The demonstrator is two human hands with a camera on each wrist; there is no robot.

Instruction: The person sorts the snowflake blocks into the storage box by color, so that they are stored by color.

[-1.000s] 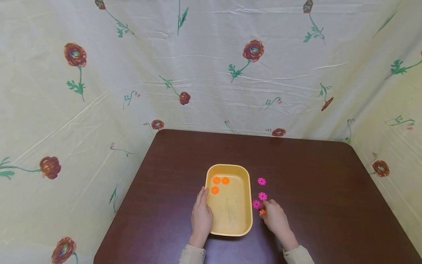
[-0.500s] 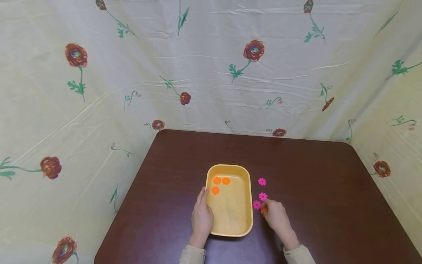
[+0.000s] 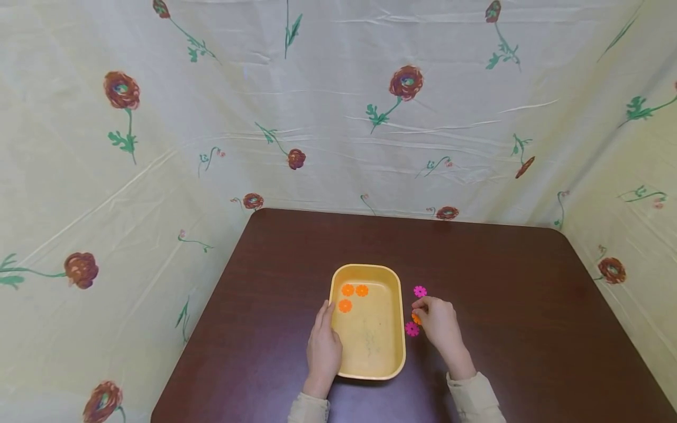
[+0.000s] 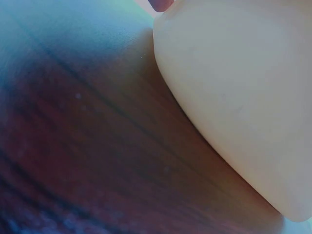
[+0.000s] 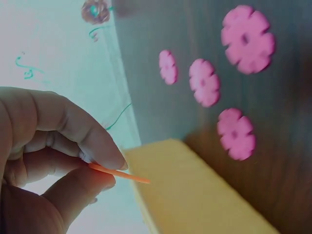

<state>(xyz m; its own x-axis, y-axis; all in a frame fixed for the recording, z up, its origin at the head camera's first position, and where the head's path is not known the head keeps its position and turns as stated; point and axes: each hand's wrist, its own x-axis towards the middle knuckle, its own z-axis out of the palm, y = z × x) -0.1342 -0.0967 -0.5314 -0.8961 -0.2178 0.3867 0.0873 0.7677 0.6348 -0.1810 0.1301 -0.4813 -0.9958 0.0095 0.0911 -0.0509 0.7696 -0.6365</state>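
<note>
Dark glossy wooden table [image 3: 476, 264], flowered cloth [image 3: 317, 117] behind. Right hand [image 3: 438, 322] lower centre, pinching thin orange flower disc [image 5: 122, 174] beside smooth yellow tray [image 3: 391, 352]. Left hand [image 3: 322, 349] flat, fingers straight, against tray's left wall.

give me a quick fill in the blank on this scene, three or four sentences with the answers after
1. The right hand pinches a flat flower piece coloured ____.
2. Inside the yellow tray lie ____ orange flower pieces.
3. The left hand rests against the tray's ____ side.
4. The flower pieces on the table beside the tray are coloured ____.

Missing words: orange; three; left; pink
</note>
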